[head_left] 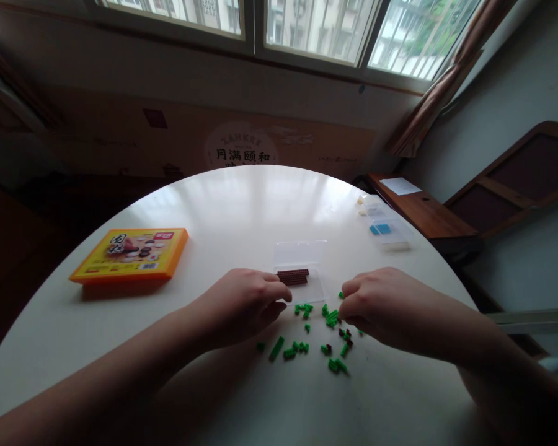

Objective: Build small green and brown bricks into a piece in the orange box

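Note:
My left hand point(253, 300) hovers over the table just left of a clear plastic box point(317, 291), its thumb and index finger slightly apart with nothing visible between them. Inside the box lie dark brown studded brick strips point(292, 277), side by side. At the right of a scatter of small green bricks point(331, 318), my right hand point(372, 303) has its fingers pinched together; what they hold, if anything, is hidden. A few dark brown bricks point(348, 337) lie among the green ones. Nearer to me are a longer green brick point(276, 349) and several small pieces.
An orange and yellow game box point(132, 254) lies flat on the left of the round white table point(214, 210). Clear cases with blue pieces point(380, 229) sit near the right edge. Beyond it stand a wooden desk point(413, 207) with paper and a folded wooden panel point(516, 173).

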A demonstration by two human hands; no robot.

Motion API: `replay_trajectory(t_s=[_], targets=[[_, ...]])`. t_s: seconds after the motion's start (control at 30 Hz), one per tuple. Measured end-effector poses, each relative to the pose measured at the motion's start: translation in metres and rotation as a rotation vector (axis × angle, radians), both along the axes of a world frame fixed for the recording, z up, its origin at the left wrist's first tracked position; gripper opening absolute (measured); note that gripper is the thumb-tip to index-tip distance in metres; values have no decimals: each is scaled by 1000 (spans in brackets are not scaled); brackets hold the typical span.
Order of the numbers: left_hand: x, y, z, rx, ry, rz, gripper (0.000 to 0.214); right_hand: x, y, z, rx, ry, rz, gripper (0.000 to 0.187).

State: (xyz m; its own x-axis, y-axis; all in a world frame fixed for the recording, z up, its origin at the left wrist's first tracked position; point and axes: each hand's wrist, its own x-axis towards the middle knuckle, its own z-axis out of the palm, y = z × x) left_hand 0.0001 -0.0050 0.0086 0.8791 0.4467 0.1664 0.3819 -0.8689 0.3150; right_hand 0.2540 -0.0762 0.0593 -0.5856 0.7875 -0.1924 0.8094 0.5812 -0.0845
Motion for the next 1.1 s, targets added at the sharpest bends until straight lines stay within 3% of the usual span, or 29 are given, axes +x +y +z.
replay_trajectory(t_s=[0.43, 0.63, 0.73, 0.87, 0.97, 1.1], targets=[[0, 2, 0, -41, 14, 5, 16, -5, 3, -12, 12, -33, 65, 20], [0, 2, 2, -40, 23, 19, 14, 4, 5, -4, -15, 138, 91, 15], [1, 1, 2, -49, 21, 22, 15, 3, 13, -8, 91, 309, 14, 10], [0, 1, 1, -50, 12, 21, 15, -6, 24, -28, 239, 431, -187, 12], [-1, 1, 0, -33, 3, 14, 15, -14, 29, -39, 215, 425, -282, 12], [-1, 0, -1, -13, 3, 17, 15, -19, 30, -41, 182, 349, -353, 13]])
